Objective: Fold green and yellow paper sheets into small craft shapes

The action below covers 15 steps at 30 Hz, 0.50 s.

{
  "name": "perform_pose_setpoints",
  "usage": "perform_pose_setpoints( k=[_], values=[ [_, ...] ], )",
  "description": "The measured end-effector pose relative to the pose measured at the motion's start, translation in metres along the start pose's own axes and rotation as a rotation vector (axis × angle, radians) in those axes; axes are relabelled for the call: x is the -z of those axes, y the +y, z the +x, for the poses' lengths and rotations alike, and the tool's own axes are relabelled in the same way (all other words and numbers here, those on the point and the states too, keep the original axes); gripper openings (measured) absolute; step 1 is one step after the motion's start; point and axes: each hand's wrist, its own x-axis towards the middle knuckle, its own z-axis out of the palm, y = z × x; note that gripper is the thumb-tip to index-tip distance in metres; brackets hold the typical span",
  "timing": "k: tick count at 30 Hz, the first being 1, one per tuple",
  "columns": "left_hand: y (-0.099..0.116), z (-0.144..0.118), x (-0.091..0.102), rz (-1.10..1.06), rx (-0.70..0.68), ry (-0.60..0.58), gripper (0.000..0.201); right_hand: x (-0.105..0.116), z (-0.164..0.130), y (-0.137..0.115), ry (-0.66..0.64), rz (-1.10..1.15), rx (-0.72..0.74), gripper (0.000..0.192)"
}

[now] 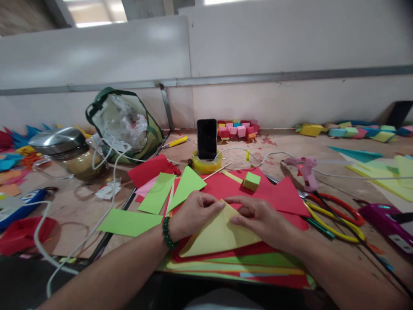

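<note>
A yellow sheet of paper (217,234) folded into a triangle lies on a stack of red and green sheets (258,258) in front of me. My left hand (193,213), with a green bead bracelet on its wrist, presses the paper's upper left part with its fingertips at the tip. My right hand (261,217) lies flat on the paper's right side, fingers pointing left toward the same tip. Both hands hold the paper down against the stack.
Green paper pieces (129,221) lie left. A small green paper cube (251,181) sits on red paper. A phone (207,138) stands in a tape roll. A pink glue gun (305,170) and scissors (335,213) lie right. A jar (69,153) and bag (125,125) stand left.
</note>
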Motion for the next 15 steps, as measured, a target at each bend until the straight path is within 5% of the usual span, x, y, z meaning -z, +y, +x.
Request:
perform_pose_setpoints(
  k=[15],
  values=[
    [-0.0012,0.0003,-0.0011,0.007,-0.018,0.011,0.043,-0.0001,-0.0001,0.0005,-0.011,-0.014,0.018,0.044]
  ],
)
